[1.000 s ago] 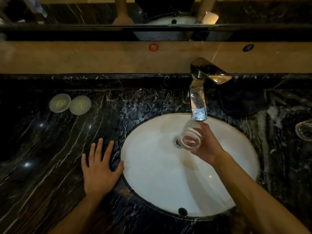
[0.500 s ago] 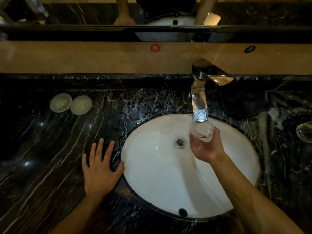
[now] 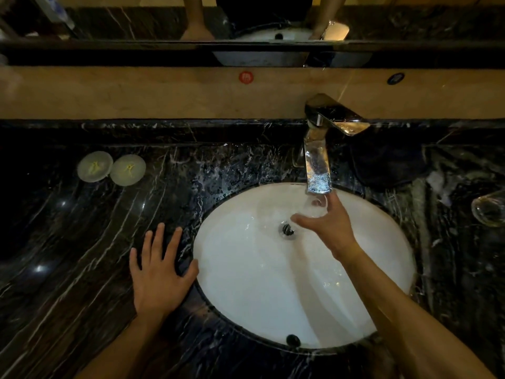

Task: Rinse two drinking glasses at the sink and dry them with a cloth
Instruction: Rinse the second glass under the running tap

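My right hand (image 3: 329,228) holds a clear drinking glass (image 3: 314,207) upright right under the spout of the chrome faucet (image 3: 318,160), over the white oval sink (image 3: 259,283). Water runs into the glass, and the fingers wrap its far and near sides. My left hand (image 3: 158,272) lies flat, fingers spread, on the black marble counter (image 3: 68,255) at the sink's left rim, holding nothing. A second clear glass (image 3: 489,210) rests on the counter at the far right edge. A dark cloth (image 3: 388,165) lies behind the sink, right of the faucet.
Two round pale lids (image 3: 111,168) sit side by side on the counter at the back left. A tan backsplash ledge (image 3: 164,91) and a mirror run behind the faucet. The drain (image 3: 287,230) sits mid-basin.
My right hand turned the glass from tilted mouth-towards-me to upright and raised it under the spout. My left hand stayed in place on the counter.
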`<state>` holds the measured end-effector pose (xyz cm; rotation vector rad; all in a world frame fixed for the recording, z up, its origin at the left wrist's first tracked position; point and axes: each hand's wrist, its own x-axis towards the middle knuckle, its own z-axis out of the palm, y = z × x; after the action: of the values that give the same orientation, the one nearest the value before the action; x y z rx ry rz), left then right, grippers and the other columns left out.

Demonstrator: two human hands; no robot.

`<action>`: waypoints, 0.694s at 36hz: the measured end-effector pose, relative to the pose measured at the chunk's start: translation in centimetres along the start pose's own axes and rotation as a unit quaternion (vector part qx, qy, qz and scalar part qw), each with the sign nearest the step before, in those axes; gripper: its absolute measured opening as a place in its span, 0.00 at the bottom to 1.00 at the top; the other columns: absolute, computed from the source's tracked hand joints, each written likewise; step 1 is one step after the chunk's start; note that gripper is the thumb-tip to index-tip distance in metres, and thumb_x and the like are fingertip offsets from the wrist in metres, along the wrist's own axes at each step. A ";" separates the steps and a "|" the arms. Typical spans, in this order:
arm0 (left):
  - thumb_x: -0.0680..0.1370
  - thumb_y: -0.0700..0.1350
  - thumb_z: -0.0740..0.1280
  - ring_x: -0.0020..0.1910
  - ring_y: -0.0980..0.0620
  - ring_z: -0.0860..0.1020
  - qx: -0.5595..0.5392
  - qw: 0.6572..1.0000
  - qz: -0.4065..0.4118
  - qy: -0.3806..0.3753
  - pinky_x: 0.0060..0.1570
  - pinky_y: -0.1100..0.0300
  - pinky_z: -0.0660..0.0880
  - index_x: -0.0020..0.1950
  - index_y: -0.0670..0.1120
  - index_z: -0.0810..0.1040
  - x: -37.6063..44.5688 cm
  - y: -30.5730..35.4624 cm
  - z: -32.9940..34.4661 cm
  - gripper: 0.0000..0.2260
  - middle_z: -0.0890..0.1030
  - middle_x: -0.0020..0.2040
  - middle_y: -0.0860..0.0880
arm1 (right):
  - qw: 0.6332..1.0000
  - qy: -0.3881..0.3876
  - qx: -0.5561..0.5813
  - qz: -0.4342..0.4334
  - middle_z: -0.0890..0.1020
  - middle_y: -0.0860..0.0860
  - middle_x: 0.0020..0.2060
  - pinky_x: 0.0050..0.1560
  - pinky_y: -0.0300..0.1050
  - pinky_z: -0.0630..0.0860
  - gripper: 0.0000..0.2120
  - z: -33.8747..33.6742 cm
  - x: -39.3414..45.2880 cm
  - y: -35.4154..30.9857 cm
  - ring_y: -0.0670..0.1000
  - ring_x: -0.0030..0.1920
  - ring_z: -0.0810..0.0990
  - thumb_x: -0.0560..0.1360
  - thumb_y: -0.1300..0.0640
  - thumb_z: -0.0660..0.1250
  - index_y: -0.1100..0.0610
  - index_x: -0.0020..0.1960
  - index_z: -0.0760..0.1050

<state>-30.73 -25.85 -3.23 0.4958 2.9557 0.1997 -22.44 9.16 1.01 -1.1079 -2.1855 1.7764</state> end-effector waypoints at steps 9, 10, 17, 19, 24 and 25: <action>0.73 0.68 0.54 0.81 0.47 0.50 0.003 1.000 -0.005 -0.003 0.76 0.38 0.48 0.80 0.58 0.58 0.0 0.1 0.0 0.36 0.53 0.82 0.49 | 0.975 0.022 -0.214 -0.050 0.72 0.47 0.53 0.51 0.41 0.68 0.36 0.3 -0.4 -0.7 0.49 0.55 0.72 0.62 0.52 0.83 0.50 0.67 0.72; 0.73 0.68 0.54 0.81 0.47 0.50 0.003 1.000 -0.005 -0.002 0.76 0.38 0.48 0.80 0.58 0.58 0.0 0.1 -0.1 0.36 0.53 0.82 0.49 | 0.976 0.023 -0.212 -0.049 0.72 0.46 0.53 0.51 0.42 0.68 0.35 0.1 -0.4 -0.7 0.49 0.56 0.72 0.62 0.53 0.82 0.50 0.66 0.72; 0.74 0.69 0.53 0.81 0.47 0.50 0.000 1.000 -0.001 -0.002 0.76 0.39 0.48 0.80 0.58 0.57 0.0 0.0 0.0 0.36 0.53 0.82 0.49 | 0.944 -0.123 0.082 0.294 0.79 0.53 0.58 0.49 0.53 0.76 0.23 -2.7 -0.2 -0.8 0.54 0.54 0.78 0.66 0.53 0.79 0.49 0.60 0.77; 0.74 0.69 0.52 0.81 0.47 0.50 0.001 1.000 0.001 0.002 0.76 0.38 0.48 0.80 0.57 0.58 0.0 0.0 0.0 0.36 0.53 0.82 0.49 | 0.900 -0.174 0.137 0.376 0.79 0.55 0.58 0.52 0.54 0.74 0.24 -2.9 -0.7 -0.5 0.56 0.54 0.77 0.65 0.45 0.75 0.52 0.59 0.78; 0.73 0.69 0.52 0.81 0.47 0.50 0.003 1.000 0.000 0.001 0.76 0.39 0.47 0.80 0.57 0.57 0.0 0.1 0.0 0.36 0.53 0.82 0.49 | 0.812 -0.216 0.282 0.464 0.83 0.57 0.44 0.56 0.57 0.73 0.24 -2.3 -2.3 0.2 0.55 0.44 0.79 0.67 0.38 0.71 0.59 0.46 0.82; 0.73 0.69 0.52 0.81 0.47 0.50 0.002 1.000 0.001 -0.001 0.76 0.39 0.47 0.80 0.57 0.57 0.0 0.1 0.0 0.36 0.53 0.82 0.49 | 0.796 -0.208 0.311 0.477 0.83 0.56 0.44 0.54 0.56 0.74 0.24 -2.3 -2.6 0.4 0.55 0.43 0.79 0.66 0.37 0.72 0.60 0.44 0.83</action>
<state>-30.70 -25.76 -3.16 0.4983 2.9552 0.1940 -19.21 9.45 2.21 -1.8947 -0.8785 3.0391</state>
